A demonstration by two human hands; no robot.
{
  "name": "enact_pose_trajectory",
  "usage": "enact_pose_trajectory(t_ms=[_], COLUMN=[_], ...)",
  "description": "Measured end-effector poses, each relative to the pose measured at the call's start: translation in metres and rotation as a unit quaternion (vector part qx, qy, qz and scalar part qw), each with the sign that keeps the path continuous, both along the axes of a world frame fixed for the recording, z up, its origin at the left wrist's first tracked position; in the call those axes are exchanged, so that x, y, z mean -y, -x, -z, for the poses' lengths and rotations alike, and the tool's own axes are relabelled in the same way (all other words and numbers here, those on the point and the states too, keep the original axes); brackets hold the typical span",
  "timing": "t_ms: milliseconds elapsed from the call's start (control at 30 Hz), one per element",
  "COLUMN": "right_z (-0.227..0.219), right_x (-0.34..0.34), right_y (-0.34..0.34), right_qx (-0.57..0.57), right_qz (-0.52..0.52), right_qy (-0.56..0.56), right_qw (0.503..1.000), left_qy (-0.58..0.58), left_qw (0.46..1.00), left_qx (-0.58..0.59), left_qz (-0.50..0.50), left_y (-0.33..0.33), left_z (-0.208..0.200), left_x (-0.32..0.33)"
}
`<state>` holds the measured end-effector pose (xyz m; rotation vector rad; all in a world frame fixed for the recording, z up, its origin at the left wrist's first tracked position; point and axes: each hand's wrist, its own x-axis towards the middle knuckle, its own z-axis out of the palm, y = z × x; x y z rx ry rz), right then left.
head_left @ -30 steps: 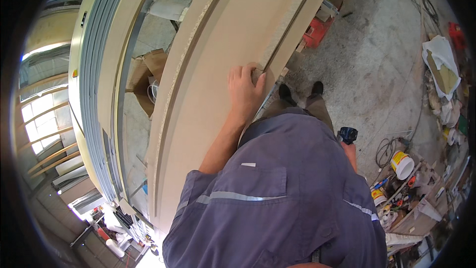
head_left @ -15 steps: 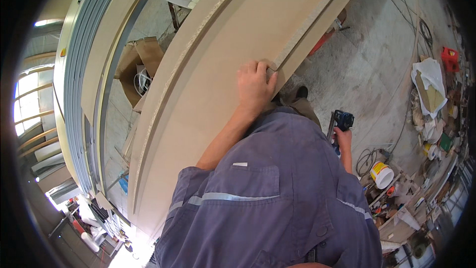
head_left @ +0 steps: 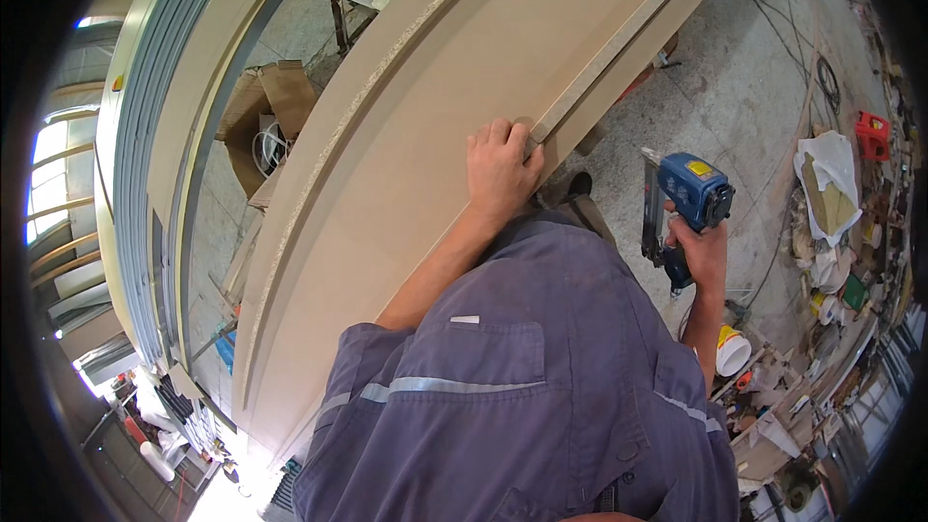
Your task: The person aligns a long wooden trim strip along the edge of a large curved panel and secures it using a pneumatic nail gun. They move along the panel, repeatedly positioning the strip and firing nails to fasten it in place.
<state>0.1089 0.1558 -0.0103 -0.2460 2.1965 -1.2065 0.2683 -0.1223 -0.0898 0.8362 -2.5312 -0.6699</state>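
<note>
A long beige panel [head_left: 406, 184] lies in front of me, with narrow strips along both of its long sides. My left hand [head_left: 503, 169] is on the panel near its right edge, fingers bent and closed around the near end of the right-hand strip [head_left: 590, 77]. Off the panel's right side, above the floor, my right hand [head_left: 698, 246] grips a blue nail gun [head_left: 691, 188] by its handle. The gun's nose points away from me and stays apart from the panel. Along the panel's left side runs another strip [head_left: 362, 97] with a speckled edge.
Stacked long panels [head_left: 179, 126] stand at the left. A cardboard box [head_left: 246, 130] with white cable sits on the floor between them and my panel. To the right are a black hose [head_left: 828, 82], a red container [head_left: 872, 135], a white bucket [head_left: 733, 352] and piled scraps.
My right hand has lifted the nail gun up and forward from beside my hip, bringing it into fuller view. My left hand stays at the strip's end.
</note>
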Motion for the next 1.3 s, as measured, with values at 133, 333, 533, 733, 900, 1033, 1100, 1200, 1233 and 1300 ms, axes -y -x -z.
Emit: enact_pose_trajectory(t_ms=[133, 333, 533, 733, 900, 1033, 1100, 1200, 1233, 1300], right_z=[-0.039, -0.050, -0.044, -0.044, -0.066, -0.073, -0.080, -0.072, -0.073, -0.062], right_x=[0.048, 0.113, 0.136, 0.140, 0.150, 0.157, 0.159, 0.151, 0.152, 0.146], right_y=[-0.004, -0.011, -0.014, -0.013, -0.019, -0.022, -0.021, -0.020, -0.019, -0.018], right_qx=[0.053, 0.009, -0.004, 0.018, 0.003, -0.038, -0.015, -0.017, -0.028, -0.039], right_qz=[-0.070, -0.210, -0.236, -0.251, -0.266, -0.285, -0.288, -0.287, -0.289, -0.292], right_qy=[0.002, -0.044, -0.056, -0.113, -0.105, -0.128, -0.138, -0.114, -0.119, -0.086], right_qw=[0.996, 0.977, 0.970, 0.961, 0.958, 0.949, 0.947, 0.951, 0.949, 0.952], left_qy=[0.005, 0.017, 0.011, -0.021, -0.031, -0.048, -0.059, -0.070, -0.078, -0.077], left_qw=[1.000, 1.000, 1.000, 1.000, 0.999, 0.998, 0.998, 0.998, 0.997, 0.997], left_qx=[0.004, -0.018, -0.013, -0.022, -0.013, -0.025, -0.028, -0.003, 0.004, 0.016], left_qz=[0.004, 0.004, 0.000, -0.007, 0.014, 0.024, 0.016, -0.002, -0.004, -0.003], left_y=[0.000, -0.001, -0.001, -0.003, -0.007, -0.004, -0.004, -0.003, -0.003, -0.002], left_z=[0.000, 0.002, 0.004, 0.001, -0.001, 0.007, 0.008, 0.006, 0.005, 0.002], left_x=[0.001, 0.003, 0.003, 0.005, 0.007, 0.009, 0.006, 0.002, 0.003, 0.003])
